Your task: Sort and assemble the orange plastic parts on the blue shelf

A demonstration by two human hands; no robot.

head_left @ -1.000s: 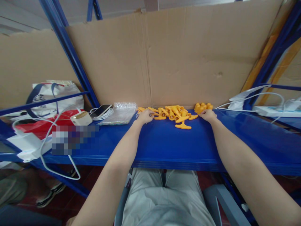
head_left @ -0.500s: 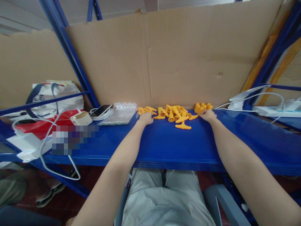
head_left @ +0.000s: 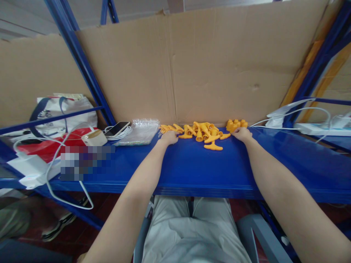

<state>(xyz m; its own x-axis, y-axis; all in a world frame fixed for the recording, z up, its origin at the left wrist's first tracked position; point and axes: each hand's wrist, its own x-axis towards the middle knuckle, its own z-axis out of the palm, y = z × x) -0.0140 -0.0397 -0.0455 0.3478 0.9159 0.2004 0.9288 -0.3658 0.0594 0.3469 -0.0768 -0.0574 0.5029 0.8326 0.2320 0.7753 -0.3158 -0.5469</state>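
Observation:
My left hand (head_left: 170,137) rests at the back of the blue shelf, its fingers curled beside a small heap of flat yellow plastic pieces (head_left: 172,127). What those fingers hold, if anything, is hidden. Farther right, my right hand (head_left: 243,134) is closed against the front of a cluster of yellow cup-shaped pieces (head_left: 236,124); its grip is too small to make out. Between my hands lies a pile of yellow cone-shaped pieces (head_left: 203,128) mixed with T-shaped handles. One yellow T-shaped handle (head_left: 213,147) lies flat at the front of this pile.
Clear plastic bags (head_left: 144,132) and a phone (head_left: 118,129) on a coiled white cable lie left of my hands. Chargers, a white power strip (head_left: 326,129) and cables sit at both sides. A cardboard sheet (head_left: 214,65) stands behind the blue shelf (head_left: 205,170).
My left hand has shifted very slightly, and a yellow piece beside it sits a little differently. My right hand and the other pieces look the same.

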